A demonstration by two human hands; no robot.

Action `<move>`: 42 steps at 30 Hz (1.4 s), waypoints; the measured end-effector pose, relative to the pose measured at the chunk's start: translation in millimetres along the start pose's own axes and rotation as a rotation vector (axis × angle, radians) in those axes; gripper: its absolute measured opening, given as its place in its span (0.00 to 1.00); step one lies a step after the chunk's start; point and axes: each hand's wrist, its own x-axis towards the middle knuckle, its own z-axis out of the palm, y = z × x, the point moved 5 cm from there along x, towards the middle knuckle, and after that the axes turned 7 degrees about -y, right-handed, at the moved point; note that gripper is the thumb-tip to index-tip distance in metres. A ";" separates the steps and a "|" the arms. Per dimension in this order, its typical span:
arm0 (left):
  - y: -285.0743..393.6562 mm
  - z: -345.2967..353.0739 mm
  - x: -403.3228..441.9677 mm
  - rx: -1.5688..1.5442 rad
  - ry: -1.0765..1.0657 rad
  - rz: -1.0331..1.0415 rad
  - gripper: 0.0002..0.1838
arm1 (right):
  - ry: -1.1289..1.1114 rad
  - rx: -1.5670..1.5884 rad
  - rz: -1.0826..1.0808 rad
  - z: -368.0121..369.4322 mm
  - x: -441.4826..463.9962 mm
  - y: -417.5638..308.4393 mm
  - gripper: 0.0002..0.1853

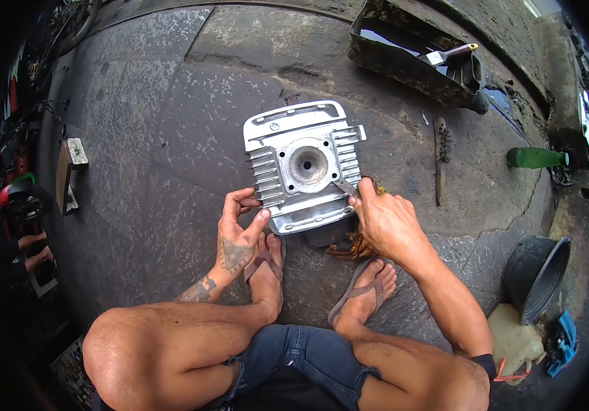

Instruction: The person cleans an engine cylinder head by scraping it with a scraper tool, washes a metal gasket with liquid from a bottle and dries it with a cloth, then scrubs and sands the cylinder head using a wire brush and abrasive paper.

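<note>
A silver, finned engine cylinder head point(308, 198) is tilted toward me in front of my feet, its round combustion bowl and bolt holes facing up. My left hand point(238, 229) grips its lower left edge, thumb on the near side and fingers against the fins. In my right hand point(390, 219) is a flat-bladed scraper point(346, 188), its tip at the flat face by the lower right bolt hole. The fingers hide most of its handle. Below that hand lies a crumpled brown-yellow rag point(355, 245), beside a dark object under the cylinder head.
At the upper right, a paintbrush point(453, 53) rests across a dirty black trough point(404, 74). A wire brush point(441, 161) and a green bottle point(537, 158) lie to the right. A black bucket point(534, 274) and pale jerrycan point(514, 335) are lower right. A block point(70, 175) stands left.
</note>
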 end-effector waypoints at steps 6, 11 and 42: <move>-6.5 -2.4 -1.7 -0.054 -0.003 -0.063 0.26 | 0.022 -0.044 -0.043 -37.5 -17.1 2.8 0.09; -0.9 2.3 -3.7 -0.250 -0.022 -0.097 0.28 | 0.140 0.141 -0.080 -70.9 -50.7 20.4 0.08; -21.3 43.7 26.8 -0.371 0.096 0.012 0.38 | 0.219 0.216 0.532 33.1 6.0 -34.2 0.14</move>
